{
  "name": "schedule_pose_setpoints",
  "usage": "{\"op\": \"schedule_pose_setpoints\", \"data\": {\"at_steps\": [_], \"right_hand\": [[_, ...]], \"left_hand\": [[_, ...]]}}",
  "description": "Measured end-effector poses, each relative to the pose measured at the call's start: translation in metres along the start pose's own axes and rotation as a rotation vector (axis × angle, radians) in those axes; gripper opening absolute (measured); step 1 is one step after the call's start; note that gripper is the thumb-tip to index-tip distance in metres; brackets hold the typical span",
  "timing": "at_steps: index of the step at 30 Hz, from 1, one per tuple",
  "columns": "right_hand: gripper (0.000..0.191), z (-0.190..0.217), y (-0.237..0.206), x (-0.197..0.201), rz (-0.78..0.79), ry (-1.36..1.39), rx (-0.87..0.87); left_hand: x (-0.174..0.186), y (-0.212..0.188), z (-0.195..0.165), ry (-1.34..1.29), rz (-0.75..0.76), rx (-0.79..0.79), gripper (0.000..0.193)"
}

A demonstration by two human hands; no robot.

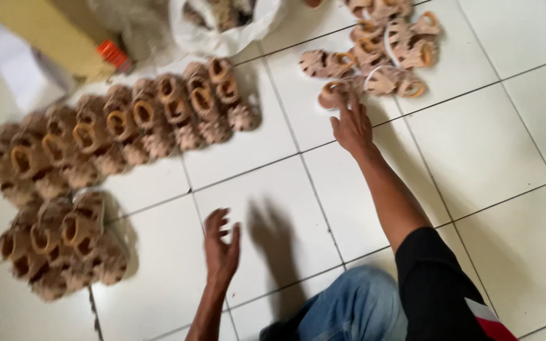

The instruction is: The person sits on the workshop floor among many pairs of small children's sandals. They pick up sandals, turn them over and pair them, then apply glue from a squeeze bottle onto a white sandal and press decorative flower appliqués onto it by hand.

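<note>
A loose heap of tan sandals [383,53] lies just beyond the right hand [351,128], whose open fingers touch its nearest shoe. The left hand [221,243] hovers empty, fingers spread, over white floor tiles [488,145]; neat sandal rows [115,136] sit further left.

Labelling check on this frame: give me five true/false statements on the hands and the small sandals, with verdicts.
1. The right hand reaches to the loose pile of sandals at the top. True.
2. The left hand grips a sandal. False: it is open and empty above the tiled floor.
3. The sandals on the left lie in ordered rows. True.
4. The white plastic bag lies beside the person's knee. False: it is at the top edge, far from the knee.
5. The floor is wooden. False: white tiles.
</note>
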State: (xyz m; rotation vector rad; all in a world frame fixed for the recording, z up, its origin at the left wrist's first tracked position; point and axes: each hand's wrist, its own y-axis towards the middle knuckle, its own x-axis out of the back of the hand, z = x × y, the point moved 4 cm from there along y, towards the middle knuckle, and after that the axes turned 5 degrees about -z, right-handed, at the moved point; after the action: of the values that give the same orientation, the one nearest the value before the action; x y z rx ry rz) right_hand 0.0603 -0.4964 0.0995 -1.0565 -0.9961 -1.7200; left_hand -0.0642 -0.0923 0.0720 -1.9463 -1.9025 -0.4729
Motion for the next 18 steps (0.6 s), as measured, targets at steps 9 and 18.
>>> {"op": "schedule_pose_setpoints", "data": {"at_steps": [9,18], "right_hand": [[0.05,-0.031,0.026,-0.013,0.247,0.127,0.032],[0.043,-0.181,0.004,-0.004,-0.13,0.857,-0.72]], "left_hand": [[-0.213,0.094,-0.098,-0.332,0.366,-0.012,0.064],[-0.264,0.091,-0.093,-1.046,0.532,0.508,0.054]]}}
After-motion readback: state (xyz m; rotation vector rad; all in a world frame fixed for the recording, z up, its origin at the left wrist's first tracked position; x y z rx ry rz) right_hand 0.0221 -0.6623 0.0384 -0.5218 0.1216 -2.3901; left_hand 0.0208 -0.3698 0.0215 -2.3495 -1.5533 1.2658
